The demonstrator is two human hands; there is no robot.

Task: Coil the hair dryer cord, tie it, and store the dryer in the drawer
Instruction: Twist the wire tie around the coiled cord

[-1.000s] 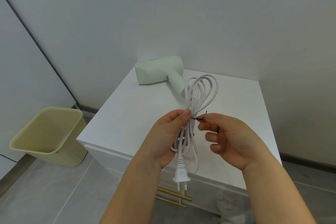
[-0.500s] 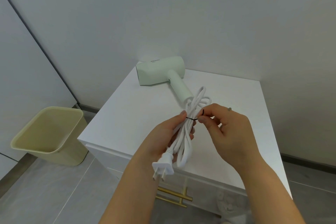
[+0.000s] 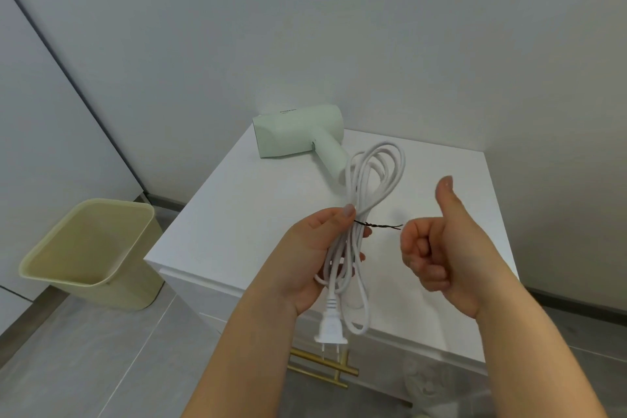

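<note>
With the grip of the left hand (image 3: 305,258) clamped on the coiled cord (image 3: 339,265) and the right hand (image 3: 437,248) curled empty at its 3 o'clock, best tuck the twisted tie (image 3: 378,224) flat; the dryer (image 3: 298,132) lies at 12 o'clock on the table (image 3: 237,214).

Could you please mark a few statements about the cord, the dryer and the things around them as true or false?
1. The left hand grips the coiled white cord. True.
2. The hair dryer is already in the drawer. False: it lies on top of the white cabinet.
3. A black twist tie sticks out sideways from the bundle toward the right hand. True.
4. The plug is in a wall socket. False: it hangs free below the left hand.
5. The yellow bin stands on the cabinet. False: it stands on the floor to the cabinet's left.
</note>
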